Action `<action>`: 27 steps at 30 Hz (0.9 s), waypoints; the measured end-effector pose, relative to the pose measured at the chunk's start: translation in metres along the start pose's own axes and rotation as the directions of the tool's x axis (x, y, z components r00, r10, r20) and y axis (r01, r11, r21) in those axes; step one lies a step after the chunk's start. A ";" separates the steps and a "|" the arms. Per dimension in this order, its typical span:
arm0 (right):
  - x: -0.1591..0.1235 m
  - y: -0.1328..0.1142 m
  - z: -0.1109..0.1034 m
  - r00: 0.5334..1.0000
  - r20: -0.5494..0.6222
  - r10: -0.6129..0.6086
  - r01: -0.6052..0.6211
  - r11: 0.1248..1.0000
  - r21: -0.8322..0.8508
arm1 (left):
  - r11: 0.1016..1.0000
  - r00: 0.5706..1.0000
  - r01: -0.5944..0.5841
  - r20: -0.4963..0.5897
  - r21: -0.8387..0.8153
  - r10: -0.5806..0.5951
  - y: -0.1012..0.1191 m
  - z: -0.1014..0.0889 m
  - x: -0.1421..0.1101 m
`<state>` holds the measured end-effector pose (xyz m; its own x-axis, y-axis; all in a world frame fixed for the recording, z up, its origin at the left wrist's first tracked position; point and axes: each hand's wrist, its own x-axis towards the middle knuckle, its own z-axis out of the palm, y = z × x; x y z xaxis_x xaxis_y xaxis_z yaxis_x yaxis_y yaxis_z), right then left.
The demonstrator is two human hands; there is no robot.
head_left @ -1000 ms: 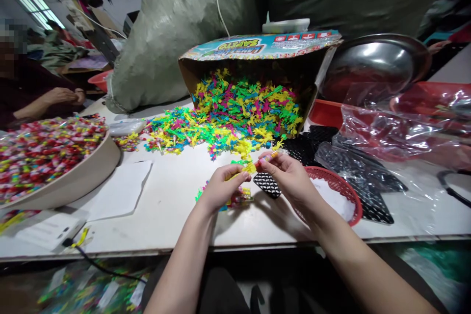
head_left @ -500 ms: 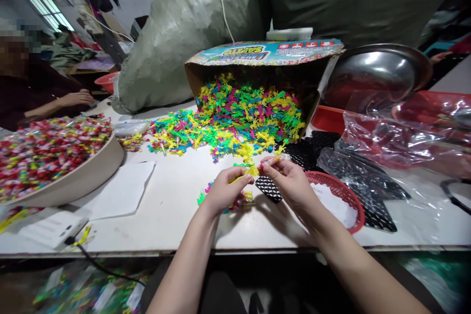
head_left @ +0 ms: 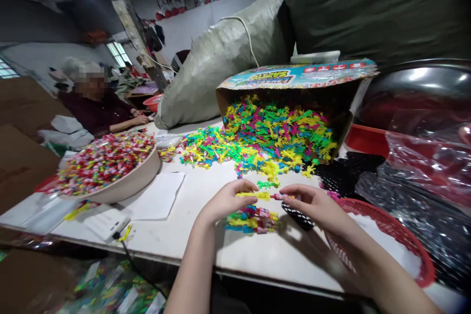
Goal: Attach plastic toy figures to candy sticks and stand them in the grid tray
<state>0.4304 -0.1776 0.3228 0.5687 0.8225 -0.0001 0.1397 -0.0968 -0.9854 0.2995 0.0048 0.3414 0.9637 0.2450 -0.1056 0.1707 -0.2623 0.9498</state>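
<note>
The left hand (head_left: 225, 202) has its thumb and fingers closed in a light pinch on a yellow figure (head_left: 260, 196), and the right hand (head_left: 319, 204) has thumb and fingertips brought together on a small red tube (head_left: 280, 196); the two pieces line up end to end just above the counter (head_left: 263, 262), though whether they are joined or merely meeting cannot be told. With such narrow grips, a sideways push could make either piece twist or slip, the likeliest cause being the figure's thin shape or the tube's slick-looking wrap. A dropped piece would probably land in the bundle of figures and tubes (head_left: 253, 220) near the left hand and be hard to pick out, since its colours match. The loose green figure (head_left: 268, 184) lies close beyond the fingers and could be knocked aside by a knuckle. Below the right hand sits a black patterned piece (head_left: 299, 216), and beside that forearm stands the red basket (head_left: 427, 274); a careless swing of the arm might catch its rim. The heap of figures (head_left: 275, 130) spilling from the box (head_left: 294, 76) also looks loose enough to slide if bumped.
</note>
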 end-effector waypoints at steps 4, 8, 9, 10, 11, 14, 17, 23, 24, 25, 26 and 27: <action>0.004 0.014 0.012 0.988 -0.095 -0.124 0.078 0.920 -0.383 | 0.999 0.999 0.032 -0.034 -0.009 -0.033 -0.013 -0.005 0.004; 0.003 0.027 0.027 0.967 -0.009 -0.254 0.201 0.784 -0.587 | 0.997 0.997 0.066 -0.040 0.035 -0.065 -0.026 -0.006 0.011; 0.002 0.030 0.030 0.967 0.020 -0.253 0.215 0.773 -0.597 | 0.996 0.996 0.084 -0.038 0.039 -0.083 -0.029 -0.006 0.012; 0.002 0.032 0.032 0.969 0.042 -0.244 0.220 0.771 -0.598 | 0.994 0.994 0.100 -0.040 0.035 -0.099 -0.031 -0.007 0.013; 0.002 0.033 0.034 0.971 0.058 -0.231 0.219 0.772 -0.597 | 0.994 0.993 0.110 -0.046 0.024 -0.109 -0.033 -0.007 0.014; 0.004 0.036 0.036 0.975 0.092 -0.203 0.218 0.777 -0.591 | 0.994 0.990 0.102 -0.088 -0.043 -0.106 -0.038 -0.010 0.018; 0.007 0.039 0.037 0.973 0.112 -0.203 0.230 0.776 -0.587 | 0.996 0.978 0.082 -0.191 -0.032 -0.087 -0.048 -0.013 0.026; 0.009 0.046 0.039 0.967 0.138 -0.212 0.252 0.748 -0.614 | 0.935 0.897 0.102 -0.437 0.341 0.062 -0.071 -0.021 0.046; 0.009 0.046 0.039 0.965 0.136 -0.224 0.260 0.743 -0.617 | 0.891 0.898 0.138 -0.433 0.433 0.072 -0.073 -0.021 0.048; 0.009 0.047 0.038 0.962 0.129 -0.239 0.267 0.738 -0.620 | 0.847 0.906 0.169 -0.418 0.503 0.067 -0.074 -0.021 0.050; 0.009 0.047 0.038 0.959 0.120 -0.256 0.273 0.733 -0.623 | 0.813 0.916 0.191 -0.397 0.550 0.053 -0.074 -0.021 0.052; 0.009 0.046 0.037 0.957 0.109 -0.270 0.277 0.729 -0.626 | 0.789 0.924 0.205 -0.379 0.579 0.038 -0.074 -0.020 0.054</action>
<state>0.4116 -0.1542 0.2710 0.4184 0.8739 0.2476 0.7669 -0.1937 -0.6119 0.3343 0.0564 0.2712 0.8196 0.5707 0.0503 0.4513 -0.6972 0.5570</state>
